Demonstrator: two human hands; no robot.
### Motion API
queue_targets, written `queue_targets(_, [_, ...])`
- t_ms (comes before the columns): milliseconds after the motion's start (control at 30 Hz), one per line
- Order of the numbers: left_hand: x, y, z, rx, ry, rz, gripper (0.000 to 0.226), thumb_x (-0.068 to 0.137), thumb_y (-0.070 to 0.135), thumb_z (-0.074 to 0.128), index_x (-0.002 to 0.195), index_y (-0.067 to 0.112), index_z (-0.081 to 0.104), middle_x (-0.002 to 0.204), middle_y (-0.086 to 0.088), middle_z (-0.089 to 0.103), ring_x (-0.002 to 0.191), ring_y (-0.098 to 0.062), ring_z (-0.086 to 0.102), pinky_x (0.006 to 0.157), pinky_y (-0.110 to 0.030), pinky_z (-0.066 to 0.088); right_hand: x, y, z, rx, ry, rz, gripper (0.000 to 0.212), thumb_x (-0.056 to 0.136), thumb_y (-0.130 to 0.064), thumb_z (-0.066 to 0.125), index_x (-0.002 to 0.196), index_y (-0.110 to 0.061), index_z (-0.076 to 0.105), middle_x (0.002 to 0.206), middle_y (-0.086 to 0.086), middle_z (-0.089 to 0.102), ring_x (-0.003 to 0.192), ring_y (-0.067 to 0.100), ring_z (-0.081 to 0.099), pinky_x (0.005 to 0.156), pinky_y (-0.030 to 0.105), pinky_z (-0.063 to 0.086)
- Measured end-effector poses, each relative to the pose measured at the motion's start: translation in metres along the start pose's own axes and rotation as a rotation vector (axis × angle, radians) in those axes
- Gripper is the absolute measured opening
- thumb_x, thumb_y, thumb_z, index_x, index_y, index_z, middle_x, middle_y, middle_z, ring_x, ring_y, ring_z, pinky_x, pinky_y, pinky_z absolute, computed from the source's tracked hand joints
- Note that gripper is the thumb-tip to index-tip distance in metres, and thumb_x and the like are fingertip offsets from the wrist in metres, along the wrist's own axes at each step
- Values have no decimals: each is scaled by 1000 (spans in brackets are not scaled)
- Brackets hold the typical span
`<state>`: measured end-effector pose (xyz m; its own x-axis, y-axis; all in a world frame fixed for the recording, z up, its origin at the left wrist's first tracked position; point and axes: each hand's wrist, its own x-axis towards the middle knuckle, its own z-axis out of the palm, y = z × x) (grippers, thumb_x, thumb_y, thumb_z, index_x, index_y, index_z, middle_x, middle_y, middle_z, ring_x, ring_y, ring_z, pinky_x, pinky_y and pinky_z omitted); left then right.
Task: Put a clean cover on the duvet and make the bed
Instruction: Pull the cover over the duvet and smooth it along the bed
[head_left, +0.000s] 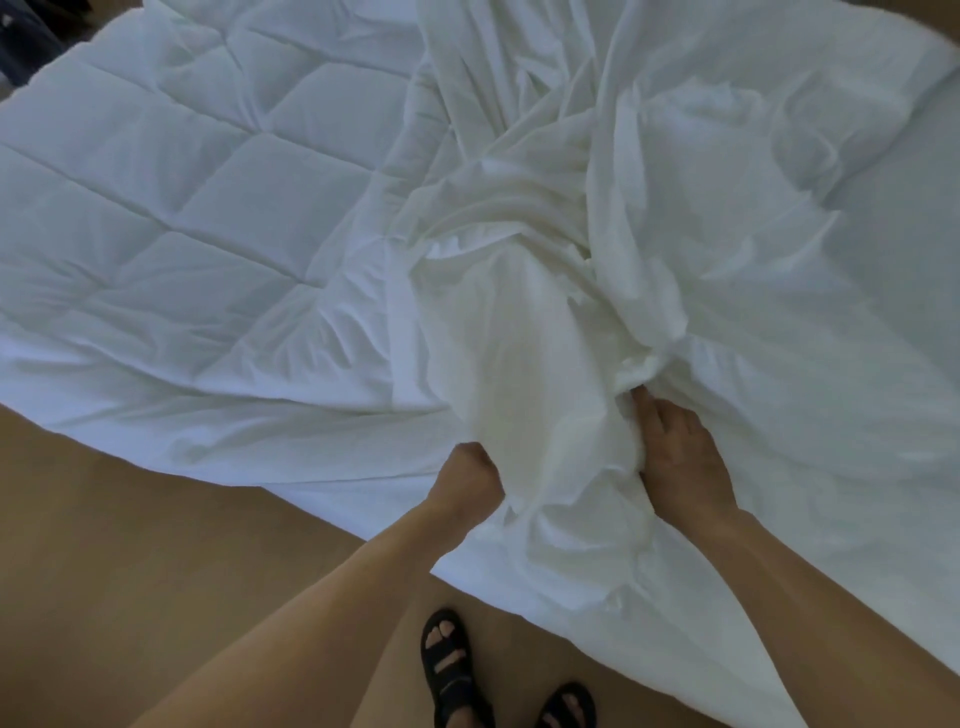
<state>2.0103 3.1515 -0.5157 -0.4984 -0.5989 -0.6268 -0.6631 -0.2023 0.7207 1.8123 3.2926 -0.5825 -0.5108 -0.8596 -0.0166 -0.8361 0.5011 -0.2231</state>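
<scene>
A white quilted duvet (171, 208) lies spread over the bed, its stitched squares showing on the left half. A thin white cover (753, 234) lies crumpled over the right half, bunched into folds down the middle. My left hand (470, 475) grips a fold of the cover at the bed's near edge, fingers curled into the cloth. My right hand (680, 457) lies a little to the right, its fingertips tucked into a bunched fold of the same cover. The near end of the cover hangs over the edge between my arms.
A tan floor (130, 545) runs along the near side of the bed. My feet in black sandals (449, 665) stand close to the bed's edge. Something dark (23, 41) sits at the top left corner beyond the bed.
</scene>
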Motion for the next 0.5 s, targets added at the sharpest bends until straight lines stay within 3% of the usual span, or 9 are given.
queue_targets(67, [-7, 9, 6, 22, -137, 116, 25, 90, 6, 59, 85, 30, 56, 82, 8, 60, 70, -3, 53, 58, -10, 44, 0, 2, -7, 22, -10, 37, 70, 62, -1, 82, 127, 0, 57, 91, 16, 60, 79, 38, 59, 62, 40, 51])
queue_targets(133, [-11, 11, 16, 71, -261, 159, 36, 88, 3, 62, 97, 35, 49, 98, 3, 59, 82, -6, 54, 68, -12, 46, -3, -1, -20, 108, -19, 42, 39, 67, 4, 79, 102, 3, 63, 86, 17, 61, 79, 40, 61, 62, 41, 50])
queue_targets(233, [-14, 10, 29, 77, -365, 78, 52, 89, -1, 57, 128, 32, 47, 108, 12, 56, 100, -7, 52, 87, -21, 43, -5, -3, -46, 222, -71, 39, 18, 79, 0, 74, 93, 4, 63, 90, 19, 62, 85, 36, 59, 68, 36, 41])
queue_targets(300, [-13, 9, 32, 50, -375, 36, 59, 90, -2, 56, 138, 31, 43, 113, 15, 53, 113, -10, 49, 94, -24, 40, -5, 0, -55, 242, -73, -17, 9, 82, -1, 69, 87, 2, 61, 84, 16, 59, 80, 35, 58, 66, 34, 37])
queue_targets(400, [-7, 15, 32, 67, -376, 47, 45, 94, 7, 58, 133, 28, 49, 114, 13, 54, 110, -11, 51, 92, -26, 43, -6, 3, -65, 273, -105, -17, 6, 88, -3, 63, 84, 0, 59, 82, 12, 58, 76, 30, 55, 62, 35, 38])
queue_targets(500, [-1, 18, 21, 152, -296, 25, 31, 94, 11, 59, 124, 19, 59, 114, 3, 64, 97, -13, 59, 76, -21, 51, -4, 7, -71, 255, -95, -26, 6, 88, -5, 63, 84, -2, 60, 81, 9, 58, 72, 28, 54, 57, 32, 33])
